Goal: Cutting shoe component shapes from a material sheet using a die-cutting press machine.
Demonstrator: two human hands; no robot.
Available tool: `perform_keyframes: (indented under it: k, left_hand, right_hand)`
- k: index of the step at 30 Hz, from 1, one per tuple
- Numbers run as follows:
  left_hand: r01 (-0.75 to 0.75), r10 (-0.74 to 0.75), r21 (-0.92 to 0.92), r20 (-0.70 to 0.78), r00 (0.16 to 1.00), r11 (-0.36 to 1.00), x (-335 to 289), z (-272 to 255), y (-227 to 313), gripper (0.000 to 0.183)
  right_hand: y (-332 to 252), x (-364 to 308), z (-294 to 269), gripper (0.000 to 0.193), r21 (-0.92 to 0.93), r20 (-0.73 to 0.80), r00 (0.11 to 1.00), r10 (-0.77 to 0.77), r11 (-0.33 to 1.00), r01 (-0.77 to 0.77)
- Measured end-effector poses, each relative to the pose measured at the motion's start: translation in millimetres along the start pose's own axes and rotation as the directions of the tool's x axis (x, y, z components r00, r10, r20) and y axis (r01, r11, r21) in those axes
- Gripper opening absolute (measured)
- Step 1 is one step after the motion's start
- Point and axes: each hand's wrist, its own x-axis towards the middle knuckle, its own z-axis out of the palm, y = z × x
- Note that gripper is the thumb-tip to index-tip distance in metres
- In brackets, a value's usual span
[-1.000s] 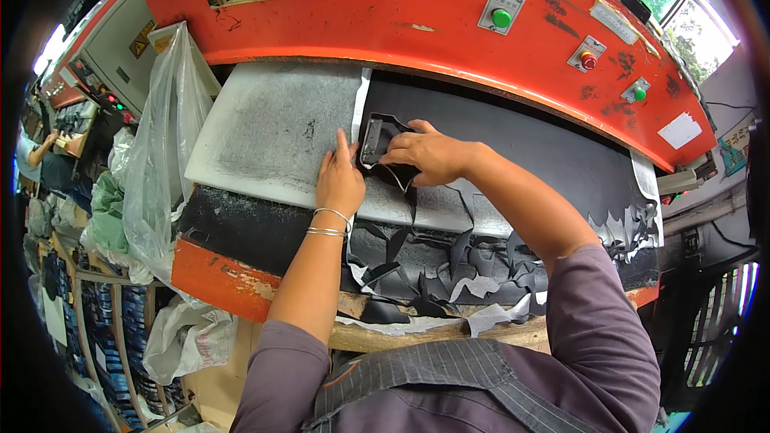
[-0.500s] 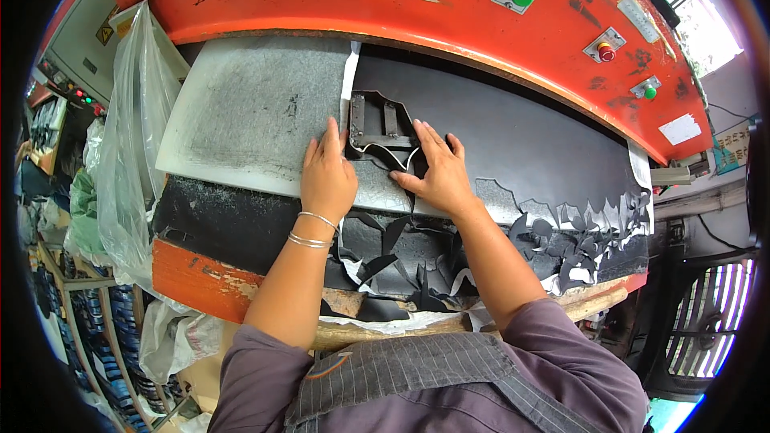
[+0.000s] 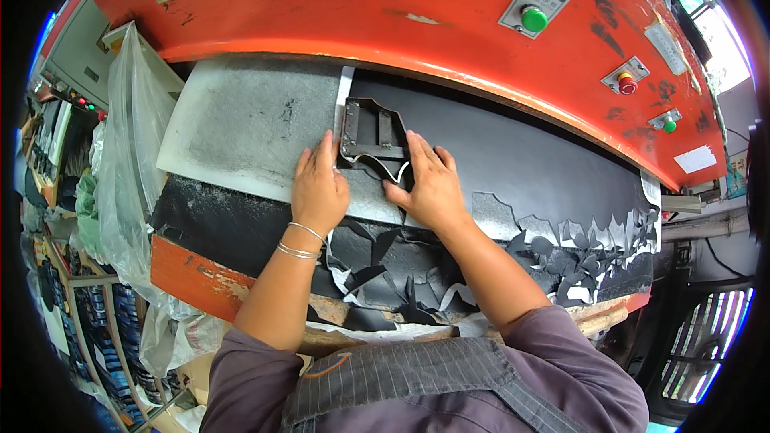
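A dark metal cutting die (image 3: 374, 150), an open frame with crossbars and a wavy near edge, lies at the left border of a black sheet (image 3: 505, 148). The sheet looks like leather or a similar material and has a pale underside. My right hand (image 3: 433, 184) grips the die's near right corner, fingers along its right side and thumb at the curved near edge. Beside the die's left edge is my left hand (image 3: 319, 192), its fingers stretched out over a pale cutting board (image 3: 249, 120). Whether the left fingertips touch the die is hard to tell.
A red machine beam (image 3: 345, 24) spans the far side, with a green button (image 3: 533, 18) and a red button (image 3: 626, 83). Black offcuts (image 3: 385, 273) litter the near ledge and the right end. Clear plastic sheeting (image 3: 128, 160) hangs at the left.
The view has shifted slightly, so the machine beam sits lower in the picture. Both hands keep nearly the same places around the die, which shows no clear movement on the sheet.
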Motion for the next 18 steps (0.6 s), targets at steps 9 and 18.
perform_keyframes:
  k: [9, 18]
  left_hand:
    - [0.124, -0.151, -0.124, -0.239, 0.959, 0.985, -6.9, -9.2, 16.2, 0.050]
    - [-0.433, 0.426, -0.409, -0.114, 0.897, 0.803, 55.0, -66.5, 251.5, 0.028]
  right_hand:
    - [46.2, -52.4, -66.0, 0.087, 0.257, -0.397, 0.917, 0.036, 0.964, 0.073]
    - [230.6, -97.5, -318.1, 0.071, 0.417, -0.892, -0.171, 0.419, 0.908, 0.045]
